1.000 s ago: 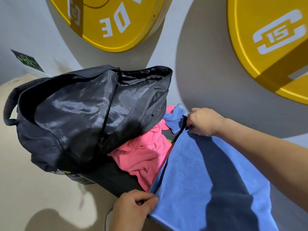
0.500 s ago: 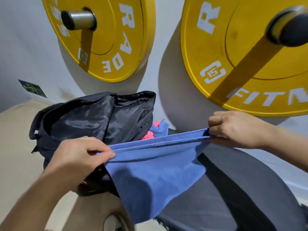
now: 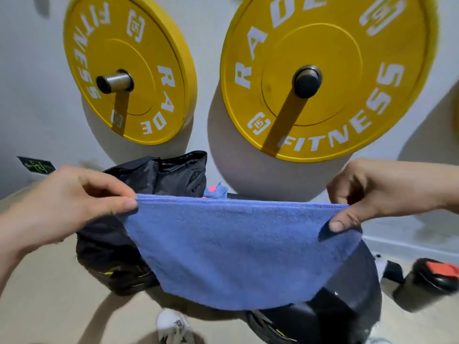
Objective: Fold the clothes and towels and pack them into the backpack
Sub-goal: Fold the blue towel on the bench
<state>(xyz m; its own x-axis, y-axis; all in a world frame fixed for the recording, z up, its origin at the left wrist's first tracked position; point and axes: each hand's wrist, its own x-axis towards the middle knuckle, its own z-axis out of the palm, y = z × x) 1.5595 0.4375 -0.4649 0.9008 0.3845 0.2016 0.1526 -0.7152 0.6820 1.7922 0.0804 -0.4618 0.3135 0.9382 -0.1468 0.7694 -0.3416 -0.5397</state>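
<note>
two grips are pinching the blue towel [image 3: 236,244]: left grip [image 3: 67,207] and right grip [image 3: 380,194] are holding its top corners, spreading it in mid-air in front of the black backpack [image 3: 173,175].

A wide blue terry towel [image 3: 236,249] hangs stretched before the black nylon backpack [image 3: 173,175], screening its lower front. Over the towel's top edge, open room reaches the backpack's top. Two round yellow weight plates [image 3: 149,45] on jutting steel pegs [image 3: 114,81] cap that room.
</note>
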